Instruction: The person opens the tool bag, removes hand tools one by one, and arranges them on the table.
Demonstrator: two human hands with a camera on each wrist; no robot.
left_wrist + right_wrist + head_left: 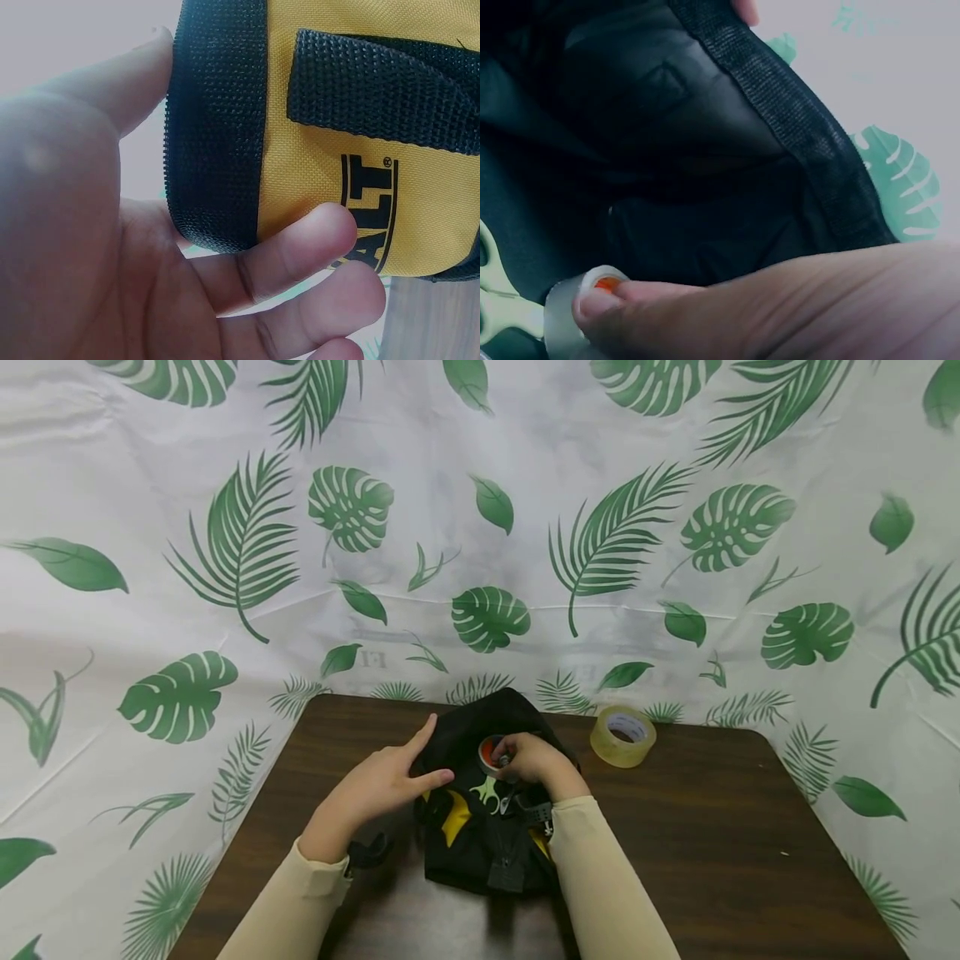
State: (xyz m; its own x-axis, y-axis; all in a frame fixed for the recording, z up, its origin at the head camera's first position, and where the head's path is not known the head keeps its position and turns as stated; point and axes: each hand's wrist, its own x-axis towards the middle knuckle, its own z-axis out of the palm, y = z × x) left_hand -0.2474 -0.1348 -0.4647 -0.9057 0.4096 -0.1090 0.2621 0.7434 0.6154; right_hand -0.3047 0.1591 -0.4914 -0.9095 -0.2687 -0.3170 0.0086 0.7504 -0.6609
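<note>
A black and yellow tool bag (465, 860) stands unzipped on the table, its mouth facing up. My right hand (536, 762) reaches into the mouth and pinches a small roll of tape (564, 319) with an orange core, one digit in its hole. Next to the roll are pale green scissors (506, 315), partly hidden. At the left of the bag, my left hand (378, 789) has thumb and forefinger spread. In the left wrist view, its fingers (300, 251) lie against the bag's yellow side, by the black zipper edge (217, 127).
A wide roll of clear tape (622, 739) lies on the dark wooden table (697, 827), right of and behind the bag. A white sheet with green leaves (420, 468) hangs behind the table. A black webbing strap (375, 86) loops on the bag's side.
</note>
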